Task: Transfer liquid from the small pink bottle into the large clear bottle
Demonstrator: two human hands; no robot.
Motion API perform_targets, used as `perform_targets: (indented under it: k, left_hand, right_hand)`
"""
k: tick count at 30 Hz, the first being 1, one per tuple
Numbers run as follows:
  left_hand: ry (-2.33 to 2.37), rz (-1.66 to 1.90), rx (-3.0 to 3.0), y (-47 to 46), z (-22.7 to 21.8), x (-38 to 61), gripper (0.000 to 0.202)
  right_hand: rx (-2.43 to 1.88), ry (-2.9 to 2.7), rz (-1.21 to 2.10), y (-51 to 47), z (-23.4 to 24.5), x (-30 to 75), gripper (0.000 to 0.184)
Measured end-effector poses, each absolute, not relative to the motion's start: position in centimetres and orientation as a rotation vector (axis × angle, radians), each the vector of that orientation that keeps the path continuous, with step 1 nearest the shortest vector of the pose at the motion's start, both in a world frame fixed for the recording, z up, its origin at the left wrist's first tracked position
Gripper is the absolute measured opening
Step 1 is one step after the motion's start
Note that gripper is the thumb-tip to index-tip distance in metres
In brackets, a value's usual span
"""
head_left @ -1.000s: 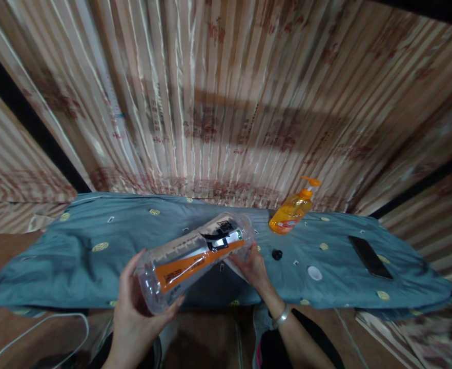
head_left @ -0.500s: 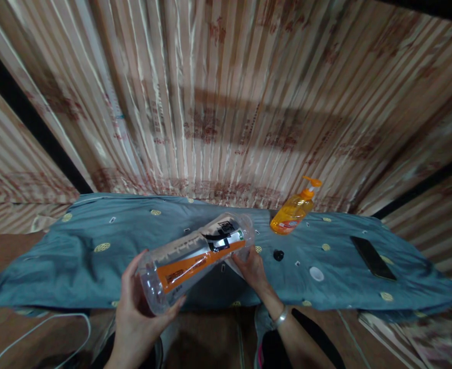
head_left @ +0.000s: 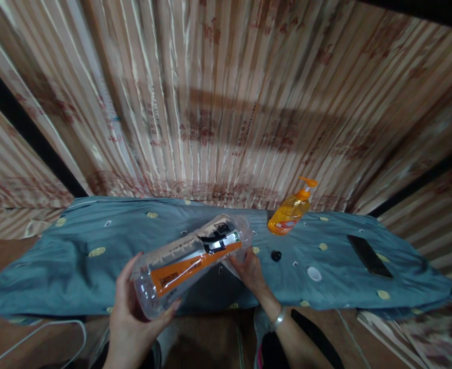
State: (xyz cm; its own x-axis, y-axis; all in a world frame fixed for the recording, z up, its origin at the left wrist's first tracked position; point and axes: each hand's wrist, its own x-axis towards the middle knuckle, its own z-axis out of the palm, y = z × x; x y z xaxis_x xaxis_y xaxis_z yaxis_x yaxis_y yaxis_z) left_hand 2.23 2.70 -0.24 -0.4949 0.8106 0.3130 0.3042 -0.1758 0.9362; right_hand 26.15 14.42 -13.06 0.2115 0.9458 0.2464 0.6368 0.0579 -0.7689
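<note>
A large clear plastic bottle (head_left: 195, 259) with an orange, silver and black label lies tilted across the air in front of me, seemingly empty. My left hand (head_left: 134, 307) wraps round its near left end, thumb below and fingers up the side. Against the underside of its far right end is my right hand (head_left: 251, 269), wearing a silver bracelet. Part of a thin white piece, like a cloth or wipe (head_left: 230, 266), shows between those fingers and the bottle; the fingertips are hidden. To the right lie a small black cap-like piece (head_left: 275, 255) and a white round disc (head_left: 314, 273).
An orange pump bottle (head_left: 289, 212) stands at the back of the blue patterned cloth surface (head_left: 76, 277). A dark phone (head_left: 369, 255) lies at the right. Striped curtains (head_left: 218, 118) hang behind, with dark bars at the sides. A white cable (head_left: 41, 328) is at lower left.
The bottle and my left hand have shifted slightly left and down in view, along with a small camera movement. Both hands keep their places on the bottle.
</note>
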Motion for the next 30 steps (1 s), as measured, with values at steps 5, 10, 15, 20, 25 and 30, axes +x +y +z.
perform_targets:
  k: [5,10,15,20,25,30]
  left_hand:
    - [1.717,1.718,1.298,2.72,-0.29,2.28,0.088]
    - [1.742,1.704,1.336,2.71,-0.5,2.13,0.089]
    - [1.738,1.699,1.345,2.71,-0.53,2.09,0.088]
    - [1.738,1.711,1.326,2.73,-0.35,2.29,0.088]
    - [1.756,1.706,1.343,2.73,-0.26,2.34,0.087]
    - [1.756,1.704,1.304,2.69,-0.13,2.36,0.087]
  right_hand:
    - [-1.642,-1.521,0.461,14.34,-12.91,26.16,0.039]
    - [-1.671,-1.54,0.46,14.35,-12.75,26.25,0.042]
    - [-1.659,-1.535,0.442,14.35,-12.83,26.16,0.043]
    - [-1.637,-1.537,0.426,14.37,-13.24,26.28,0.043]
    - [-1.638,-1.52,0.423,14.46,-13.45,26.35,0.041]
    - [-1.662,-1.512,0.461,14.34,-12.98,26.18,0.041]
